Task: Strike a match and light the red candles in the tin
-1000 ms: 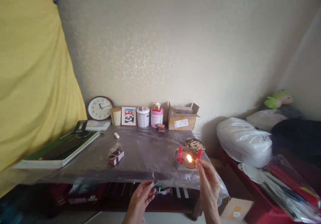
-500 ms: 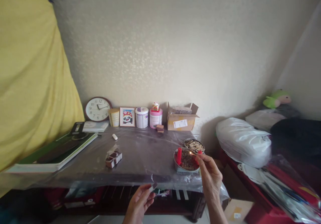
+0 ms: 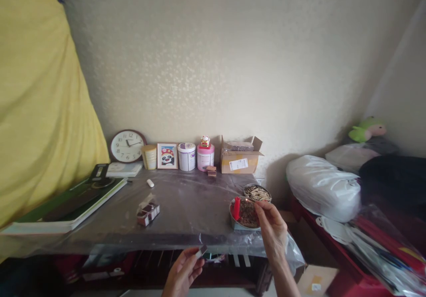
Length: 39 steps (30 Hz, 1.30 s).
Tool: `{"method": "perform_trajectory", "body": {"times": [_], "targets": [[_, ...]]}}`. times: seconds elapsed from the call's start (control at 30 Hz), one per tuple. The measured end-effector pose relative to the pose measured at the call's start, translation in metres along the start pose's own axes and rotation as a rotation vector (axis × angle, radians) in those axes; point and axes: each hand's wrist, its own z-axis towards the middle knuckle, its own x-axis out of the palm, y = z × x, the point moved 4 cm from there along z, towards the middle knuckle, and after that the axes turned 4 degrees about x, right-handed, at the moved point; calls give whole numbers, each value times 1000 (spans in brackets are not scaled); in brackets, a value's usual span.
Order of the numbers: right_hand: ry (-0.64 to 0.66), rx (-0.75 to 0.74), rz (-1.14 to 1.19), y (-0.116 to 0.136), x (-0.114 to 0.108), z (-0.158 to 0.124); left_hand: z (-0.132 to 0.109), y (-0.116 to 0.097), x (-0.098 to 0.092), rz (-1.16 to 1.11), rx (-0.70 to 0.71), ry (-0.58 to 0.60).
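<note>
pinching: l hand sm. boxy block | r hand thin glowing match | rd bowl, gritty brn fill

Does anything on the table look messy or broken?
I see no spill. The pack looks a bit odd: its clear wrap sticks up loosely, as if torn open. At the table's back, the carton has its flaps standing open.

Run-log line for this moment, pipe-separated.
left hand: holding small box | right hand: pinching match, tip glowing, over bowl | bowl: red candle upright inside | behind bowl: matchsticks
</note>
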Motion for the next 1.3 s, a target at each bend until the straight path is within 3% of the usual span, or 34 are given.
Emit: {"method": "perform_trajectory", "body": {"times": [0.6,0.8,0.93,1.3], "targets": [[59,-213,-226,-12,14,9,-1,-4,0,-10,-16,11],[80,-456,-379,-5,20,8,1,-5,-2,-13,-26,5],[72,-542,-410,-3,22,8,2,-4,-3,-19,-22,-3],[86,-533,-461,-6,26,9,9,-2,-15,-13,-118,59]]}}
